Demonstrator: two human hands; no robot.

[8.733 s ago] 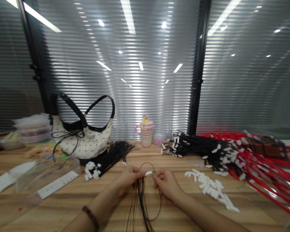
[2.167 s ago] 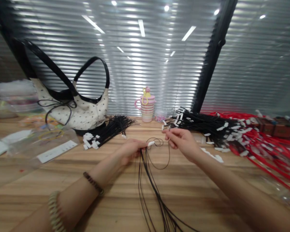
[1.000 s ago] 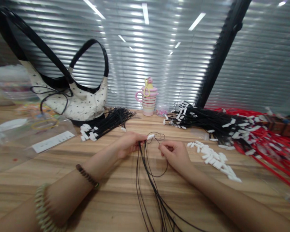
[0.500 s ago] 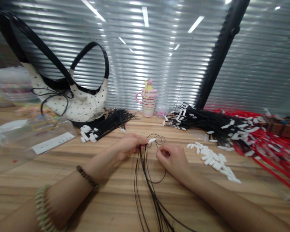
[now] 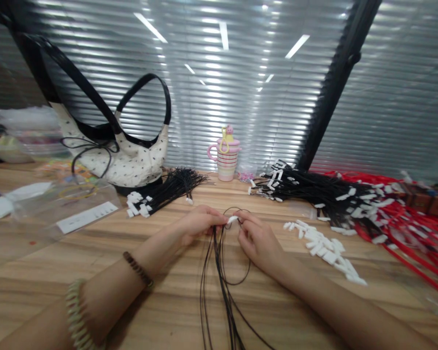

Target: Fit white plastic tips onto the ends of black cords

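Observation:
Between my two hands sits a small white plastic piece [image 5: 232, 219]. My left hand [image 5: 203, 222] pinches its left end, and black cords [image 5: 219, 262] hang from under those fingers toward the table's front edge. My right hand [image 5: 257, 238] is closed near the piece's right end, thumb and forefinger pinched on a thin black cord that loops above and below the piece. Exactly how the cord meets the piece is too small to tell. To the right of my right hand lies a loose pile of similar white pieces [image 5: 324, 248].
Black cords with white ends [image 5: 178, 187] lie behind my left hand; a larger black bundle [image 5: 302, 182] and red cords [image 5: 419, 223] lie right. At the back stand a spotted handbag [image 5: 131, 163] and a striped cup [image 5: 227, 163]. A clear plastic bag [image 5: 47, 209] lies left.
My right hand has moved in to the white piece, its fingertips now at the right end. The cord loop above the piece looks smaller. My left hand keeps its pinch.

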